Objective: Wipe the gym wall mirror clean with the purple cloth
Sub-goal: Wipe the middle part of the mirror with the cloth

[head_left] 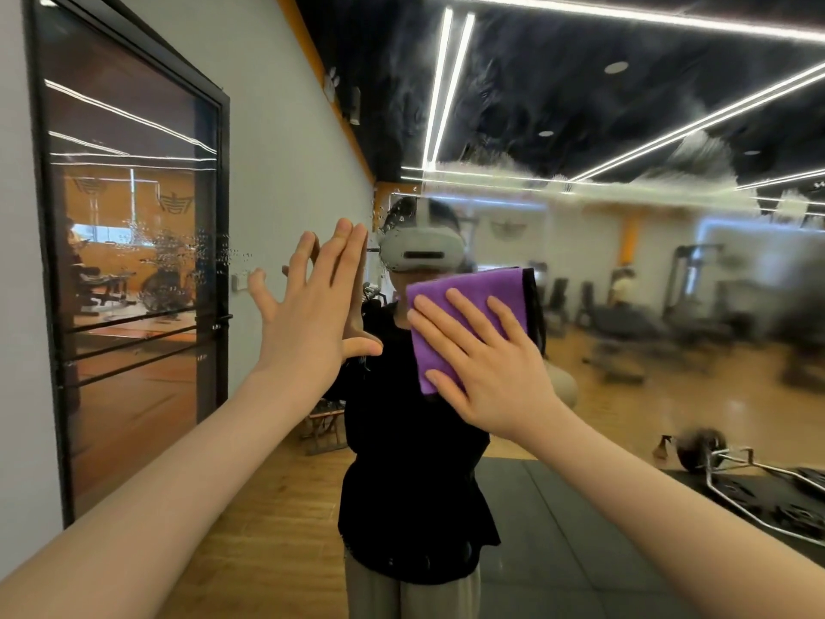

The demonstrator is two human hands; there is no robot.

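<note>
The flat right hand (491, 373) pressed the purple cloth (468, 306) against the mirror (625, 283); the left hand (312, 306) braced open. Wet smears and droplets remained, so most wiping seemed left.

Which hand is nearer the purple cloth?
Right. The right hand presses flat on the purple cloth against the mirror; the left hand rests open on the glass, apart to its left.

Folded purple cloth (468, 301) lies flat against smeared mirror (625, 270).
</note>
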